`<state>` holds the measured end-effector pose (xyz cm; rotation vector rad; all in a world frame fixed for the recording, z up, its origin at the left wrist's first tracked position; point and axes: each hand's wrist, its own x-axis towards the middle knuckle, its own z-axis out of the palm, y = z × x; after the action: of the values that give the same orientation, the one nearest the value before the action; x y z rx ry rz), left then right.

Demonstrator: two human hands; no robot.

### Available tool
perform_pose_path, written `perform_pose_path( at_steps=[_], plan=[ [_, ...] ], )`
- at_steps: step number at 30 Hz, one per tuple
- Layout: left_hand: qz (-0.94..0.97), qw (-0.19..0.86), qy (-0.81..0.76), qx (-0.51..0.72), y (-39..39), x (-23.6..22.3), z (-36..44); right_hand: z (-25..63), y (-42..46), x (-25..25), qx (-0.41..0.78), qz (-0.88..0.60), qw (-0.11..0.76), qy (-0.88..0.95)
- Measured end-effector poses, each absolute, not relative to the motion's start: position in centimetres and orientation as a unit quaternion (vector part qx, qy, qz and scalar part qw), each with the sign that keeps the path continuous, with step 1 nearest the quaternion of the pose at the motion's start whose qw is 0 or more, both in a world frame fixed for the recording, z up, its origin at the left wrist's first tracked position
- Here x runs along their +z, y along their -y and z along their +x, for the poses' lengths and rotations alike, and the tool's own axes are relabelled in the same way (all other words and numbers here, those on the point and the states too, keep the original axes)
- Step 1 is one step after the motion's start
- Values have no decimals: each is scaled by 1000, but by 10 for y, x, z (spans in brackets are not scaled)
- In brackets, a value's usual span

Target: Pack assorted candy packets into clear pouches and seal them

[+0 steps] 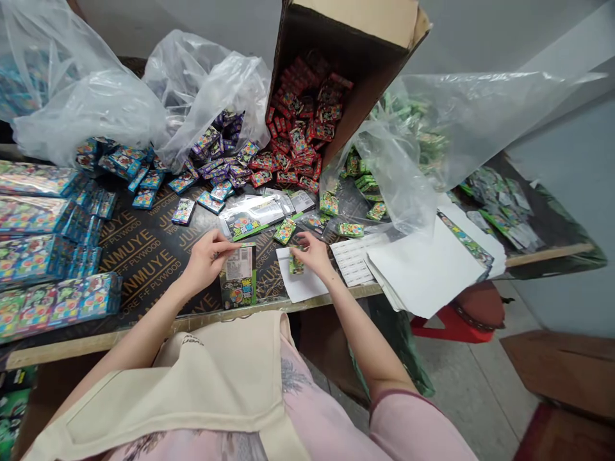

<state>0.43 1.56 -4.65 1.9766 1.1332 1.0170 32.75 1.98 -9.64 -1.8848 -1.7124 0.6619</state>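
Observation:
My left hand [205, 259] pinches the top edge of a flat black-and-green printed packet [240, 288] with a white label on its upper part. The packet lies at the table's front edge. To its right, my right hand [314, 255] has thumb and fingers closed on a small green printed box [296, 265], partly hidden by the fingers. That box is over a white paper sheet [307, 289]. Just beyond my hands lie another green box [285, 231] and a clear-wrapped packet [250, 218].
Stacked blue boxes [57, 298] stand at left. Plastic bags [202, 83] spill blue and purple boxes at the back. A tipped carton [355, 83] holds red boxes. Label sheets [355, 259] and white papers [423, 269] lie at right; a red stool [451, 330] stands below.

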Motion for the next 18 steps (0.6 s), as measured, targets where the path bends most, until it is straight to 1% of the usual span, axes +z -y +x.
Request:
perform_pose_path(
  at_steps=[2,4,7,9,10,13,18],
  plan=[
    [750,316,-432,389,-16,-46,4,321,-22,-95,231,-672,263,653],
    [749,315,-432,390,-15,-47,4,324,-27,-94,186,-672,244,674],
    [749,319,-434,386,-15,-47,4,338,-32,-94,154,-673,152,707],
    [746,322,-438,384,-15,-48,4,345,-32,-97,178,-657,99,726],
    [744,323,-440,386,-15,-48,5,347,-31,-101,192,-647,87,733],
    [739,324,-442,392,-14,-47,5,345,-26,-113,201,-631,89,744],
    [744,318,-441,388,-14,-45,5,340,-17,-122,147,-624,97,762]
  ],
)
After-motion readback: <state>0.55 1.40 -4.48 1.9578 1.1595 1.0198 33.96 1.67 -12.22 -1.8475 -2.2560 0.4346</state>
